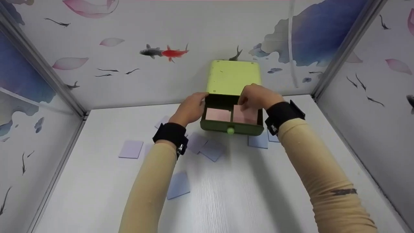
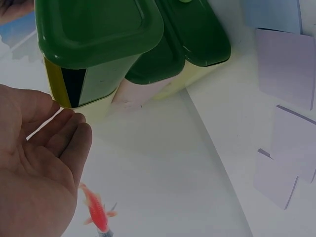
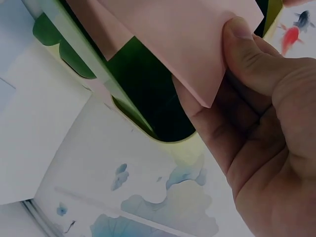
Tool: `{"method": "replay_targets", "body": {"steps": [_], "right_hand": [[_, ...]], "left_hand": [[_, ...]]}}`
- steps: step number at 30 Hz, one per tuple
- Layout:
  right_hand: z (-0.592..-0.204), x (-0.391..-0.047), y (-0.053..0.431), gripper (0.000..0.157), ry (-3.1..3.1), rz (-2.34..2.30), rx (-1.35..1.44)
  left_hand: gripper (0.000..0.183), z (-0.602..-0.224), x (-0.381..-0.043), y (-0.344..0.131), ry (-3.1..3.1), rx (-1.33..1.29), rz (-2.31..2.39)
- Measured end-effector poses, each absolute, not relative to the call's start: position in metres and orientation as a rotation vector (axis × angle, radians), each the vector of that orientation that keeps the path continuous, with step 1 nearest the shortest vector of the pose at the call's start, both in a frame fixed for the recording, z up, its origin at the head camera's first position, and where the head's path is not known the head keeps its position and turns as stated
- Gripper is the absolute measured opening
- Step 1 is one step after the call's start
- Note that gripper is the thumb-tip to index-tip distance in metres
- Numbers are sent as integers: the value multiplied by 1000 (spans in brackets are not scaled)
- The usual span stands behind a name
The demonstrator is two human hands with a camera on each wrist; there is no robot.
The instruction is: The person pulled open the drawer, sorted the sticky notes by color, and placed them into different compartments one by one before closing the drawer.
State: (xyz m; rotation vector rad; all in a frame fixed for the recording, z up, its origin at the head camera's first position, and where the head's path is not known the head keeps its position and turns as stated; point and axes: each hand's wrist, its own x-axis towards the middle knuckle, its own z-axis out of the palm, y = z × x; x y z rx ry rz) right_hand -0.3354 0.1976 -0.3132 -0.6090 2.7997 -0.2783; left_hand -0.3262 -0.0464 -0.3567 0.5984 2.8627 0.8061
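A small cabinet (image 1: 234, 76) is standing at the back of the table (image 1: 106, 194), before the back wall (image 1: 194, 26) and right of the table's middle. Its upper drawer (image 1: 213, 125) is sticking out toward you, above the lower drawers (image 2: 153, 66). Inside, a left paper pad (image 1: 218, 114) is lying in the left compartment; your right hand (image 1: 257, 97) is holding a right paper pad (image 1: 245, 116) at the right compartment. Your left hand (image 1: 190, 108) is resting by the cabinet's left front corner. Before the drawer, leftward, an overlapping pair (image 1: 212, 150) is lying; a single pad (image 1: 131, 149) is lying farther left, a nearer pad (image 1: 179, 185) beside your left forearm (image 1: 148, 191). Another pad (image 1: 258, 140) is lying before the drawer's right end.
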Motion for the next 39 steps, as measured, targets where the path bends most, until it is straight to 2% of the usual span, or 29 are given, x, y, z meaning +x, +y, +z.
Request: {"method": "replay_targets", "body": {"steps": [8, 23, 34, 39], "right_hand": [[-331, -334, 193, 23, 2784, -313, -510], [-348, -332, 194, 9, 2874, -224, -558], [-348, -326, 200, 13, 2915, -251, -613], [-339, -324, 201, 10, 2925, -225, -698]], "left_hand": [[45, -355, -325, -47, 2848, 602, 848], [44, -360, -328, -47, 2841, 616, 867], [44, -356, -324, -46, 2818, 604, 890], [45, -354, -322, -46, 2821, 594, 884]]}}
